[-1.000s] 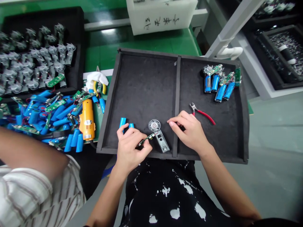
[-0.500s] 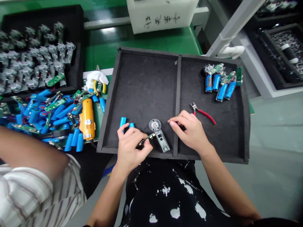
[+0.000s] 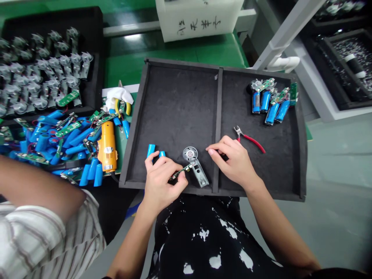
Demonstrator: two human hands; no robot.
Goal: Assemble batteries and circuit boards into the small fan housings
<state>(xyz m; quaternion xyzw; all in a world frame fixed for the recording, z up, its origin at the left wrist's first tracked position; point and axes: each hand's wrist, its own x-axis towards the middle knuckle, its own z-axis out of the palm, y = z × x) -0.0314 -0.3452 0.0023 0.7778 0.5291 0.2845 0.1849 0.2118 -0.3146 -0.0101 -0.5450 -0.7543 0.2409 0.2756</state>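
Note:
My left hand (image 3: 163, 181) is closed in a pinch on a narrow green circuit board (image 3: 186, 169), whose far end reaches over a grey fan housing (image 3: 200, 173). That housing lies in the black tray with its round fan head (image 3: 190, 154) toward the back. Two blue battery cells (image 3: 151, 149) show just beyond my left fingers, partly covered by them. To the right of the fan, my right hand (image 3: 234, 159) hovers near the tray divider, thumb and index finger drawn together; anything between them is too small to make out. Red-handled cutters (image 3: 252, 142) lie behind its wrist side.
The black divided tray (image 3: 180, 64) has fan assemblies with blue cells (image 3: 273, 112) at its back right. On the left are a yellow tool (image 3: 109, 149), a heap of blue cells (image 3: 72, 137) with boards, and another tray (image 3: 90, 31) of fan housings. A co-worker's arm (image 3: 37, 186) reaches in.
The circuit board in my left hand has shifted very slightly right and up against the fan housing. My right hand has stayed where it was.

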